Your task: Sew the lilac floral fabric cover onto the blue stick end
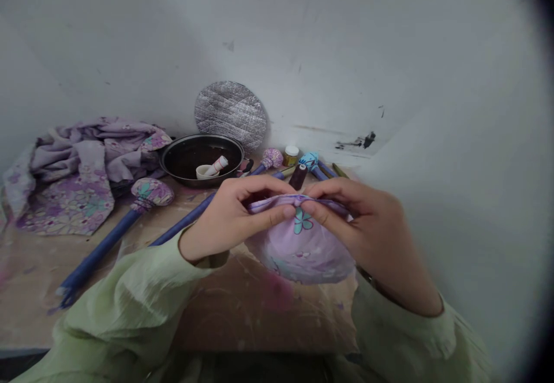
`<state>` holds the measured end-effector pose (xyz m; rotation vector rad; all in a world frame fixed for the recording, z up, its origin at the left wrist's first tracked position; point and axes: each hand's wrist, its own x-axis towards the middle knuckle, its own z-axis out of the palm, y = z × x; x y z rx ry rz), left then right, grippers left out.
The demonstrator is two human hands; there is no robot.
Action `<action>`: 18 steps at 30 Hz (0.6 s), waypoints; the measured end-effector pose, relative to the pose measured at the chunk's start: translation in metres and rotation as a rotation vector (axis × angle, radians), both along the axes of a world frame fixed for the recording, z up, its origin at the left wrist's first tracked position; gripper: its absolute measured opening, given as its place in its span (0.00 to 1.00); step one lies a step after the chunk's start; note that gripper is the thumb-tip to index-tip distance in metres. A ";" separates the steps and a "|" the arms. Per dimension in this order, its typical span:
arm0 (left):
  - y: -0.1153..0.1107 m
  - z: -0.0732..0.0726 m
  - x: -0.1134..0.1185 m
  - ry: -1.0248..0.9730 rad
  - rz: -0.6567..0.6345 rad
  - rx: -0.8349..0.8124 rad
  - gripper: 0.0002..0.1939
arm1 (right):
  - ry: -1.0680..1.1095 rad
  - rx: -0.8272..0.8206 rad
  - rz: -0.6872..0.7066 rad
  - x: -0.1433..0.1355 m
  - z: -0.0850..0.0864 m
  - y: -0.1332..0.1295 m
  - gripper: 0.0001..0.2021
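A piece of lilac floral fabric (pixel 315 259) hangs between my hands above the table, its top edge gathered into a small fold at the middle. My left hand (pixel 242 210) pinches that edge from the left, thumb in front and fingers behind. From the right, my right hand (pixel 363 216) grips the same edge, its thumb close to the other thumb. A turquoise flower print (pixel 303 220) shows just below the fold. Right behind the fabric stands a dark thread spool (pixel 298 176). Most fingertips are hidden behind the cloth.
A black pan (pixel 203 182) holds a small cup with a white roll. Behind it a silver quilted disc (pixel 231 115) leans on the wall. Crumpled floral cloth (pixel 69 198) and a blue stick with a fabric-covered head (pixel 151 191) lie left. A small jar (pixel 291 155) stands at the back.
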<state>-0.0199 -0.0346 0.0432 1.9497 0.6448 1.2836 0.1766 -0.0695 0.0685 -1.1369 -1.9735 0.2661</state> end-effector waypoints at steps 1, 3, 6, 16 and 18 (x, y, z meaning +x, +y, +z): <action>0.001 0.000 -0.002 0.018 0.006 0.004 0.05 | 0.006 -0.010 -0.001 0.000 -0.001 0.002 0.02; 0.003 0.001 -0.005 0.047 0.018 0.024 0.05 | 0.010 -0.034 0.015 0.001 -0.004 0.005 0.02; 0.006 0.003 -0.010 0.090 -0.015 0.023 0.04 | -0.017 -0.060 0.076 0.002 -0.006 0.009 0.04; 0.013 0.010 -0.022 0.229 -0.225 0.005 0.02 | -0.015 -0.042 0.462 0.007 -0.008 0.013 0.06; 0.012 0.010 -0.019 0.252 -0.201 0.063 0.02 | 0.008 -0.021 0.484 0.006 -0.008 0.013 0.06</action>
